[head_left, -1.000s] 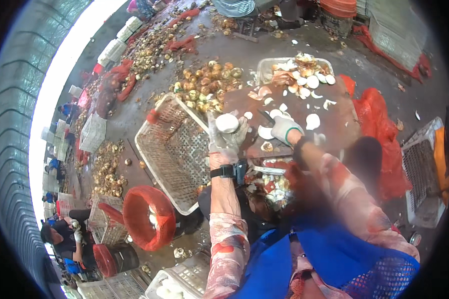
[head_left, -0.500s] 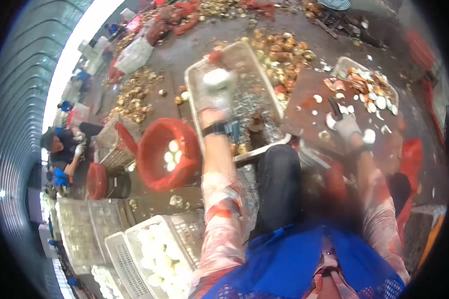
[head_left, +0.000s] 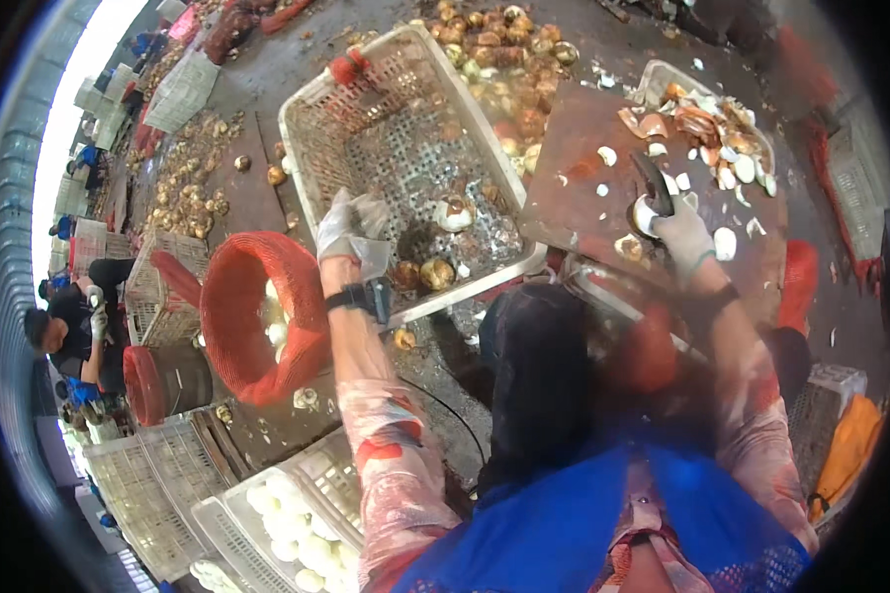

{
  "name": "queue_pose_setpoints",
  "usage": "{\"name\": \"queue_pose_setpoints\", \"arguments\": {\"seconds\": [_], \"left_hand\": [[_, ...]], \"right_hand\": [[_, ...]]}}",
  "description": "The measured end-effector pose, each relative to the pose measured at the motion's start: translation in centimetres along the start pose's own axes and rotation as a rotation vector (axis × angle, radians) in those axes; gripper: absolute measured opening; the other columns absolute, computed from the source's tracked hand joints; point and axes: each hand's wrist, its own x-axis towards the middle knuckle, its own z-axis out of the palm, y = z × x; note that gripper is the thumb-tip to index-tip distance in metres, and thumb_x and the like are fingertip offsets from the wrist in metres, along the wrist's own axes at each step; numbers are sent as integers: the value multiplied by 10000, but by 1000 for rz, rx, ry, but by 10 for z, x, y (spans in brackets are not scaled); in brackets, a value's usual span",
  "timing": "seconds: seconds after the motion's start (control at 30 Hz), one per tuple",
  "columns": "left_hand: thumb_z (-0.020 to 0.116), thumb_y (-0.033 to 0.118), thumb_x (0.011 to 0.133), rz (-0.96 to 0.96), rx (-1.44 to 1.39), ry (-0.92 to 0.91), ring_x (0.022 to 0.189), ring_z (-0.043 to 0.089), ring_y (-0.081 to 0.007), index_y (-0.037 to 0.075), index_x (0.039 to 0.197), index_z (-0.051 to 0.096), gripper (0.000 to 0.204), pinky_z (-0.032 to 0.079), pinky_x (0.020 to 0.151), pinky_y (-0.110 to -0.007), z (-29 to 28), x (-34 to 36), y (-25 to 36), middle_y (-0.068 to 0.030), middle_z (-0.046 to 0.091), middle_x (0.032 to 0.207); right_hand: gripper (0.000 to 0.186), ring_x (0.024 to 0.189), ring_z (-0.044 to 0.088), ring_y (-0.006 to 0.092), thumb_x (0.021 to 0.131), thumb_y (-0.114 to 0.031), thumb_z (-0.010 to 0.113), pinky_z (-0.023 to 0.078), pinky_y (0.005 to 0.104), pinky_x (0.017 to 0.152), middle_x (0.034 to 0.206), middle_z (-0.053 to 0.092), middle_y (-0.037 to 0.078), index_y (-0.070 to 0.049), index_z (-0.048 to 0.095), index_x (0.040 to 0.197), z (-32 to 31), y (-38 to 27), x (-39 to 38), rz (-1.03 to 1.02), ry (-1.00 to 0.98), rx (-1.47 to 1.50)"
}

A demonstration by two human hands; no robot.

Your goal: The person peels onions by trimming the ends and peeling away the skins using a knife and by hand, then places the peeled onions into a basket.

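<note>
My left hand [head_left: 351, 232], in a pale glove, is over the left rim of a large white plastic crate [head_left: 524, 203]. Its fingers are spread, somewhat blurred, and I see nothing in them. Inside the crate are a partly peeled onion [head_left: 455, 213], a brown onion [head_left: 437, 274] and wet scraps. My gloved right hand [head_left: 684, 237] grips a knife [head_left: 653, 183] with a dark curved blade above a brown board [head_left: 583, 148]. Next to the knife, a white peeled piece [head_left: 645, 215] touches or lies close to my fingers; I cannot tell which.
Left of the crate stands a red-wrapped basket [head_left: 218, 326] with white onions inside. A tray [head_left: 655, 79] of peels and white pieces sits beyond the board. Unpeeled onions [head_left: 485, 59] heap behind the crate. Crates [head_left: 232, 539] stand lower left; another person [head_left: 64, 321] sits far left.
My left hand has moved left from over the crate's middle to its left rim; a blurred white thing near it is gone from there. The view has shifted. The right hand still grips the knife.
</note>
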Motion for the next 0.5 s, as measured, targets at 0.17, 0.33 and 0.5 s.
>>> {"name": "queue_pose_setpoints", "arguments": {"seconds": [0.17,0.33,0.5], "left_hand": [[607,260,869,190,1781,-573,697,611,-187,-14,948,673,293,494,633,-350,-11,45,-44,-90,699,887],[563,319,894,-191,2243,-703,1029,659,-308,97,1271,595,439,497,869,-376,10,68,-123,-120,681,1155],[625,191,839,-141,2168,-819,1171,561,-340,57,1262,584,445,437,991,-428,15,81,-197,-169,571,1313]], "right_hand": [[467,905,643,407,823,-287,562,481,438,803,925,662,255,-39,572,1220,-11,-11,-7,78,47,-256],[440,897,643,415,839,-288,571,491,438,773,899,663,250,-51,578,1211,-15,-13,-3,129,84,-215],[169,790,670,320,810,-153,577,512,435,674,763,641,184,-70,658,933,-44,4,-16,-310,-102,-1105]]}}
